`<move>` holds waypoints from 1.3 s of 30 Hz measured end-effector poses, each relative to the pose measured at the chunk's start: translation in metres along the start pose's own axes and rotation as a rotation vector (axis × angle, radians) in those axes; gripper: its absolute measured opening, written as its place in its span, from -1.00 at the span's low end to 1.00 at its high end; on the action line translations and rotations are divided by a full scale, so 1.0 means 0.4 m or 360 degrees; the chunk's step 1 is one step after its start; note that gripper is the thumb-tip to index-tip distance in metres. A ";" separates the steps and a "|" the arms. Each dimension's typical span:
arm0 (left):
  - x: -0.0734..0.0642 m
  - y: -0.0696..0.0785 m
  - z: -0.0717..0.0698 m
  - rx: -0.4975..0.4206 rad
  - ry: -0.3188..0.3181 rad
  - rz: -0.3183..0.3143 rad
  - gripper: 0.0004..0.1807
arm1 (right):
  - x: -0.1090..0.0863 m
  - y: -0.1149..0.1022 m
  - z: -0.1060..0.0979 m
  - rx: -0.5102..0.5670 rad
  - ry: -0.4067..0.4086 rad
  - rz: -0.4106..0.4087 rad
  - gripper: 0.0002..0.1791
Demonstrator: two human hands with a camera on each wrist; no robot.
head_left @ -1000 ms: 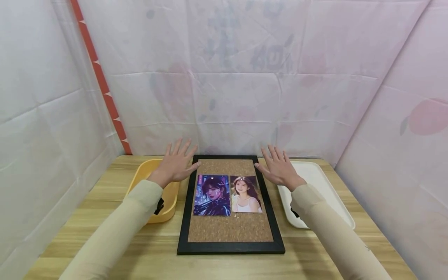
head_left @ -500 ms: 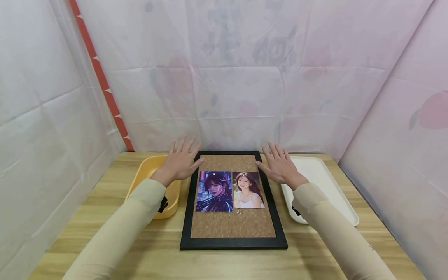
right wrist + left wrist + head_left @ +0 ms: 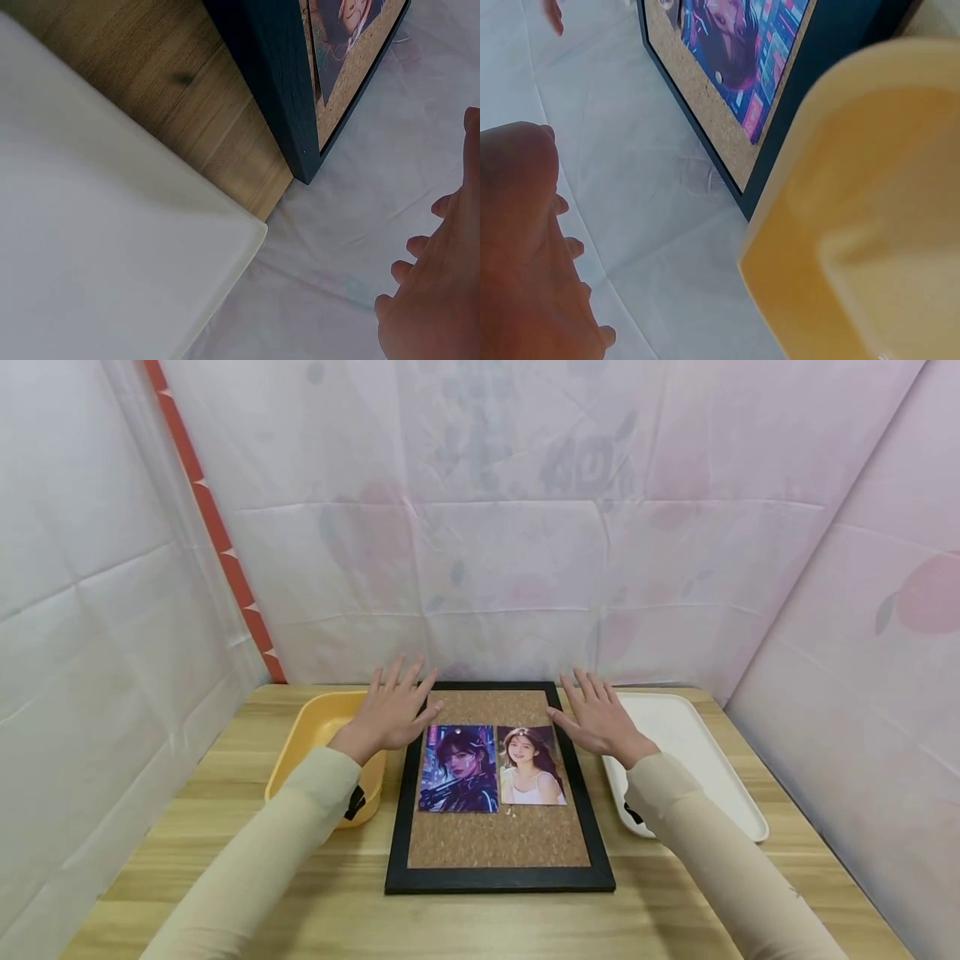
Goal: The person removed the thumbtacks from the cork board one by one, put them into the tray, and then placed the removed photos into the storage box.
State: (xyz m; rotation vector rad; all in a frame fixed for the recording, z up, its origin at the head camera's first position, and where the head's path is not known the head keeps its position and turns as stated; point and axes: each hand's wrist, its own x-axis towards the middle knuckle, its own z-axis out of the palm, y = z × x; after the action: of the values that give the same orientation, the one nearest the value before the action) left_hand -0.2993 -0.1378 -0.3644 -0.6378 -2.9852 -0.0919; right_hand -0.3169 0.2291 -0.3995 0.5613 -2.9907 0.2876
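My left hand [image 3: 392, 714] is held out over the yellow tray's [image 3: 281, 760] inner side and the corkboard's left edge, fingers straight and spread, holding nothing. On the other side, my right hand [image 3: 598, 717] reaches out with straight fingers between the corkboard and the white tray [image 3: 701, 760]. Between them lies a black-framed corkboard [image 3: 495, 847]. Two pictures are pinned side by side on it: a purple-blue illustrated one [image 3: 459, 772] on the left and a portrait photo [image 3: 531, 768] on the right. A light pin head shows near the top of the illustrated picture.
Everything stands on a wood-grain table [image 3: 315, 902]. White printed cloth [image 3: 510, 552] hangs behind the table and along both sides, with a red strip [image 3: 217, 535] at the back left. Small pale specks lie on the cork below the photo.
The left hand has shifted slightly right, towards the corkboard. The head view has tilted a little, so the board and trays sit slightly higher in it. The right hand stays nearly still.
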 end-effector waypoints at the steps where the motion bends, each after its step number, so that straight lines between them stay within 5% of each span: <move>1: 0.000 0.002 0.000 -0.0003 -0.0003 -0.0001 -0.27 | -0.001 -0.001 -0.001 0.0016 -0.0002 0.0000 -0.12; 21: -0.015 0.055 0.024 -0.0033 -0.0088 0.0026 -0.31 | -0.016 -0.018 0.020 0.0106 -0.0017 -0.0041 -0.19; 39: -0.001 0.074 0.065 -0.0098 -0.0067 0.0051 -0.32 | -0.011 -0.027 0.034 0.0147 0.0048 -0.0139 -0.25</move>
State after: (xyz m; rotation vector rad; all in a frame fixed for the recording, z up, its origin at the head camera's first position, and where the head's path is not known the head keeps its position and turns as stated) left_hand -0.2888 -0.1088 -0.3892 -0.7023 -3.0220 -0.1710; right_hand -0.3096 0.2181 -0.4114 0.6884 -2.9260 0.4251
